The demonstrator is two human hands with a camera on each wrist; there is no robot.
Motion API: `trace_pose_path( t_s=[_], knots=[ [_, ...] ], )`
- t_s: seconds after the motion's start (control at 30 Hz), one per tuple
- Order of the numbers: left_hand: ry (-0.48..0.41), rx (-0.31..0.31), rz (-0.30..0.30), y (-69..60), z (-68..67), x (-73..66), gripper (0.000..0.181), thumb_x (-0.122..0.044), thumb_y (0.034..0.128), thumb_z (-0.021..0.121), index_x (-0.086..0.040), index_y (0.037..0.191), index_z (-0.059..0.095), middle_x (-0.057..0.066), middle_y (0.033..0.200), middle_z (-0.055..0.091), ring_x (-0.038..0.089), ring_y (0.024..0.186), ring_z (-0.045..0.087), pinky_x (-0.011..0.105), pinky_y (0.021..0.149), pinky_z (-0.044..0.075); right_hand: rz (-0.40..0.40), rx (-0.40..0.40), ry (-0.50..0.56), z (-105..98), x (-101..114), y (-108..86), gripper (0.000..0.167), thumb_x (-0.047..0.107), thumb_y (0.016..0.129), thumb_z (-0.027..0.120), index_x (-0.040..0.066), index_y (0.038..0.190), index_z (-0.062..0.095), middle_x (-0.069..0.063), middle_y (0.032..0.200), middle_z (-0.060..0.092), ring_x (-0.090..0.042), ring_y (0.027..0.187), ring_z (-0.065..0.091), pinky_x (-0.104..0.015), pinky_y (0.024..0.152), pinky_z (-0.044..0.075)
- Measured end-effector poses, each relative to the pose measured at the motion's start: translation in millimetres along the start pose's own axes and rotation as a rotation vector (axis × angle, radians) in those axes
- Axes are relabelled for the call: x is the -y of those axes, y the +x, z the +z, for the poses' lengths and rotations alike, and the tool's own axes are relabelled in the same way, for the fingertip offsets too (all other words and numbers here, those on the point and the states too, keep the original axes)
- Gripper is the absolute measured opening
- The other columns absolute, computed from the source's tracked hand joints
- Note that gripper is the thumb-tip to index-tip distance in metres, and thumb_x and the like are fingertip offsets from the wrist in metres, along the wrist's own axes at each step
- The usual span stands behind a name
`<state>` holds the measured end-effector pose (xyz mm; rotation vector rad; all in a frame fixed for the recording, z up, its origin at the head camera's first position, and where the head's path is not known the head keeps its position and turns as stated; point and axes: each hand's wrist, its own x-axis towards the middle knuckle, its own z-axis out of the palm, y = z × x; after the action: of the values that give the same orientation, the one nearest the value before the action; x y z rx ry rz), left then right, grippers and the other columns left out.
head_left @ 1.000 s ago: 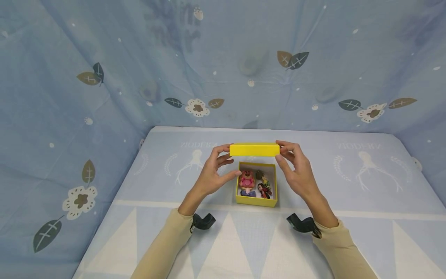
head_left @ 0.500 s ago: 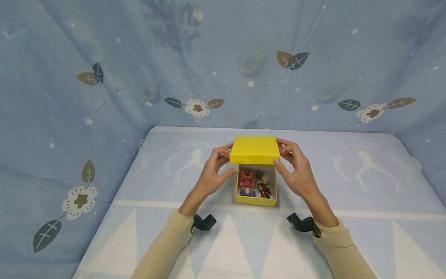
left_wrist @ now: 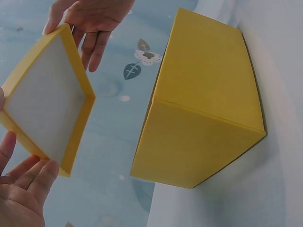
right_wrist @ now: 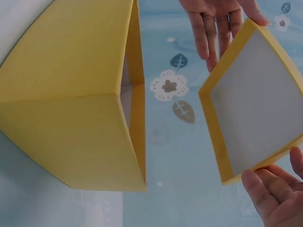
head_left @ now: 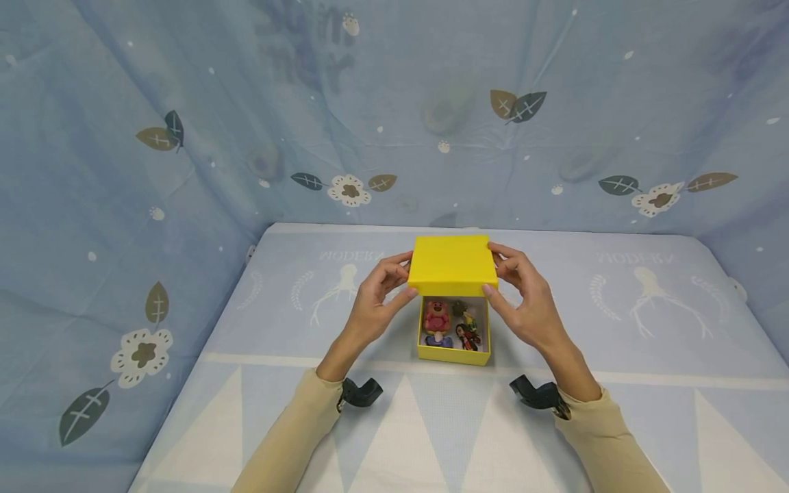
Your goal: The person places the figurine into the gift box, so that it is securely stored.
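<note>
A yellow box lid [head_left: 453, 263] is held level above a yellow box [head_left: 455, 357], its pale inside [left_wrist: 47, 101] facing down. My left hand [head_left: 374, 305] grips the lid's left side, thumb at the front corner and fingers along the side. On the other side my right hand [head_left: 529, 305] holds it the same way. In both wrist views a gap separates the lid from the box. Inside the box lie a pink bear figure [head_left: 436, 319], a blue-purple figure [head_left: 438, 340] and a red-and-black figure [head_left: 468, 337], with a dark brownish piece [head_left: 459, 309] behind. The lid hides the box's back edge.
The box stands on a table with a light blue and white patterned cloth [head_left: 345, 438]. Behind and to the left hangs a blue curtain [head_left: 394, 103] with leaves and flowers. Black wrist mounts [head_left: 360, 393] sit at both sleeves.
The lid has tipped from nearly edge-on so that its top faces the head camera, and its front edge has come down nearer the box. My left thumb has moved onto the lid's front corner.
</note>
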<state>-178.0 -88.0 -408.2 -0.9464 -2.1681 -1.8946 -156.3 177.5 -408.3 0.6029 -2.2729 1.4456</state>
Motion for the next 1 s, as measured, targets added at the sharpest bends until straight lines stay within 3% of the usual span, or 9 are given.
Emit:
trace_pose_path(
  t_s=[0.23,0.47,0.77,0.83,1.0],
  knots=[
    [0.005,-0.002,0.014,-0.4,-3.2,-5.5,0.028,0.005,0.0898,0.065,0.01,0.113,0.05,0.028,0.142,0.046,0.041,0.125,0.054,0.038,0.104,0.048,-0.038,0.016,0.004,-2,0,1.0,0.023,-0.006,0.084,0.067,-0.003,0.098,0.049,-0.015,0.145,0.049,-0.035,0.133,0.049,-0.01,0.102,0.041],
    [0.017,0.019,0.103,-0.7,-8.1,21.6,0.054,0.013,0.0802,0.071,0.007,0.13,0.051,0.023,0.142,0.047,0.038,0.125,0.054,0.042,0.104,0.048,-0.09,0.038,0.003,-3,0,2.4,0.028,-0.013,0.078,0.07,-0.005,0.097,0.051,-0.02,0.143,0.048,-0.039,0.131,0.05,-0.012,0.102,0.042],
    [-0.006,0.052,0.128,-0.9,-9.4,29.3,0.049,0.002,0.0811,0.076,0.001,0.127,0.06,0.016,0.143,0.046,0.029,0.126,0.053,0.041,0.107,0.046,-0.128,0.062,0.005,-8,26,5.4,0.032,-0.022,0.071,0.07,-0.01,0.092,0.049,-0.036,0.134,0.047,-0.055,0.119,0.051,-0.011,0.1,0.042],
    [-0.006,0.059,0.122,-1.3,-9.2,30.1,0.049,0.003,0.0804,0.076,0.0,0.126,0.06,0.016,0.142,0.045,0.029,0.126,0.054,0.039,0.108,0.045,-0.129,0.064,0.003,-8,20,4.4,0.035,-0.022,0.071,0.071,-0.01,0.096,0.05,-0.034,0.135,0.047,-0.052,0.12,0.052,-0.012,0.1,0.043],
    [0.01,0.068,0.1,-1.5,-8.2,31.4,0.05,0.006,0.0776,0.077,0.001,0.125,0.06,0.016,0.142,0.044,0.029,0.127,0.052,0.037,0.109,0.044,-0.136,0.082,-0.007,-7,-4,0.6,0.056,-0.017,0.072,0.075,-0.007,0.123,0.052,-0.025,0.143,0.046,-0.039,0.126,0.052,-0.02,0.103,0.045]
  ],
)
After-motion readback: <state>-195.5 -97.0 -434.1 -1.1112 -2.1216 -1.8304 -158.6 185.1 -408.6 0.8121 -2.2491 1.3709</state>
